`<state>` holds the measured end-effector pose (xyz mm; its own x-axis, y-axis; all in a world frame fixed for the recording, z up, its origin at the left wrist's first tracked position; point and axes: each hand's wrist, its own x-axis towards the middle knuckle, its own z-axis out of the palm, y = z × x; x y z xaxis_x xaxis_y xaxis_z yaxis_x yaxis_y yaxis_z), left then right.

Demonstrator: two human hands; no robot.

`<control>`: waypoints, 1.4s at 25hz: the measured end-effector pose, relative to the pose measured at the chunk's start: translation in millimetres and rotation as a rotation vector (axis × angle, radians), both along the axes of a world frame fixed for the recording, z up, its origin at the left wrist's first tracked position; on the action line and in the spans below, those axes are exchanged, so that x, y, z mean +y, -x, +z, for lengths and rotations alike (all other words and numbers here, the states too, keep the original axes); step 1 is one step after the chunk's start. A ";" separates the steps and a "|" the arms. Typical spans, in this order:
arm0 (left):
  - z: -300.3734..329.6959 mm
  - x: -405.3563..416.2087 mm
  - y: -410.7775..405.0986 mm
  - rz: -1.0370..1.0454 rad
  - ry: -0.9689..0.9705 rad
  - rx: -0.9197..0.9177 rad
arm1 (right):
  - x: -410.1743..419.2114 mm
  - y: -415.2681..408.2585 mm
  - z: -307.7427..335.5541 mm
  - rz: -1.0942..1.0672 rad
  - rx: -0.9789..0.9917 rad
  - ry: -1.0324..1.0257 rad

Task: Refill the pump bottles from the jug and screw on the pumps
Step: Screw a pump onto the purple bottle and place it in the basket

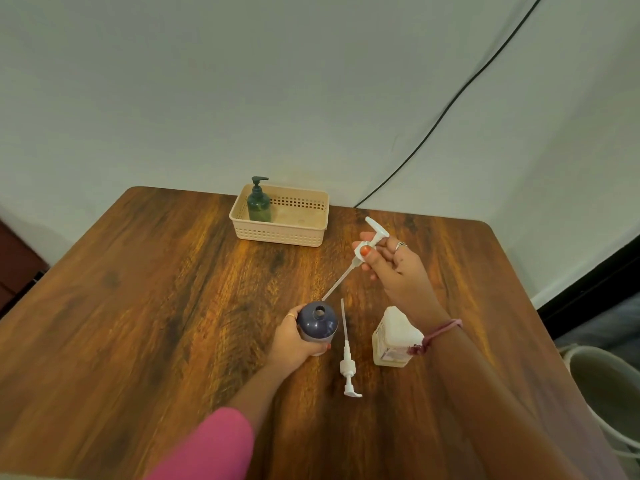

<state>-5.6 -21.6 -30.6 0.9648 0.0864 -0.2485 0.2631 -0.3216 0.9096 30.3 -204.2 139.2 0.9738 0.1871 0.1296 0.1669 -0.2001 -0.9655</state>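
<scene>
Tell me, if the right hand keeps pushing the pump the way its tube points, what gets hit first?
Probably the dark bottle held by the left hand. The right hand aims the pump tube down-left, its tip just beside the open neck. Depth is unclear.

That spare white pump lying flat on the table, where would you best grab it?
Grip the spare pump by its ribbed collar, coming from above with fingers on either side. It lies flat; the collar is its thickest part, while the dip tube looks thin and bendy and the nozzle end sits off-centre.

Wooden table [138,306] against pale wall [242,81], black cable [450,105].
</scene>
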 end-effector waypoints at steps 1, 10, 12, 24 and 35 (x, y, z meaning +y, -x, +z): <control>0.7 -0.4 0.7 0.019 -0.006 -0.018 | 0.5 -0.1 1.3 -0.005 -0.007 0.006; 68.2 0.1 -7.1 0.128 0.020 -0.197 | 0.7 -10.7 56.7 0.037 -0.165 0.055; 91.9 -1.4 -10.7 0.123 -0.001 -0.231 | 0.8 -15.1 72.8 0.052 -0.205 0.086; 198.1 -9.4 -26.5 0.104 0.006 -0.403 | 8.3 -28.7 141.5 0.160 -0.348 0.186; 242.4 -31.2 -36.4 0.131 0.006 -0.528 | 1.1 -35.6 150.4 0.174 -0.395 0.264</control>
